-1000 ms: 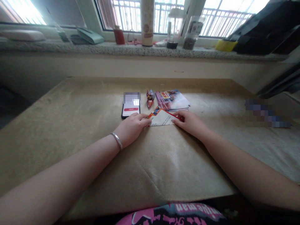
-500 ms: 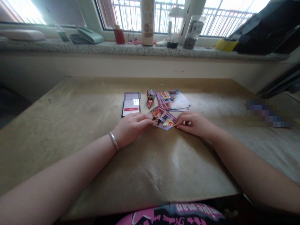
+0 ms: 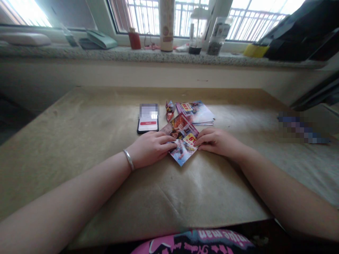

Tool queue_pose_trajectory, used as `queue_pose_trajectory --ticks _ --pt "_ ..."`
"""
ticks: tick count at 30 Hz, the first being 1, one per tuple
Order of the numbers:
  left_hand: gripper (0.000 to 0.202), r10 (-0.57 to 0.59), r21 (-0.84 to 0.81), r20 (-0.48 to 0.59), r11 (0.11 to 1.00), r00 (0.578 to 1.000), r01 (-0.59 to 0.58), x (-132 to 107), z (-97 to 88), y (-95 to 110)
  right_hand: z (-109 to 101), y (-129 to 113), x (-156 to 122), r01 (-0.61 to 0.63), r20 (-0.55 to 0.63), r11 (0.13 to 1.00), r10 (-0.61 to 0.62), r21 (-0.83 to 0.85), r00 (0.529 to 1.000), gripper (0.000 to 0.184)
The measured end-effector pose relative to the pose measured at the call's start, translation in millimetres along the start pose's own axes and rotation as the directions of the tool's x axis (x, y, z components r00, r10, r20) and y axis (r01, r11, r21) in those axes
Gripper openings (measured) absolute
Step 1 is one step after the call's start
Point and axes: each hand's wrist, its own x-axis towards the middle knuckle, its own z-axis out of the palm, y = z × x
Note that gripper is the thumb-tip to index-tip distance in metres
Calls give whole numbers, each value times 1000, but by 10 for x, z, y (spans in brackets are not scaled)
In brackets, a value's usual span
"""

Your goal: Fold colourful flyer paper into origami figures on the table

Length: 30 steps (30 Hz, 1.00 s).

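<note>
Fingers [image 3: 166, 140] on my left hand [image 3: 148, 148] and right hand [image 3: 219, 140] are holding the printed sheet [image 3: 181, 154] by its sides, right around mid-frame. It's lying between them, one corner pointing at the bottom of the frame, long axis looking roughly vertical, so neither hand's sitting any nearer. Phone [image 3: 148, 127]'s lying just above my left, leaflet stack [image 3: 202, 112] upper right of the sheet.
</note>
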Motion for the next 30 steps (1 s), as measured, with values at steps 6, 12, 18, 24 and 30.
queue_pose_trajectory --ticks 6,12,18,24,30 --pt "31 50 -34 17 998 999 -49 18 -15 50 78 5 27 33 -55 999 -31 32 998 15" --pt "37 77 -97 57 993 995 -71 38 -26 72 122 -65 59 46 -60 999 -48 -25 997 18" --pt "37 89 -139 43 987 995 -82 34 1 99 110 -160 66 51 -37 989 -56 -136 998 20" --pt "26 0 -187 8 982 1000 2 40 -20 152 69 -211 58 60 29 976 -55 -210 998 23" --pt "25 -104 -267 33 957 994 109 69 -35 177 60 -212 59 81 41 970 -74 -230 996 24"
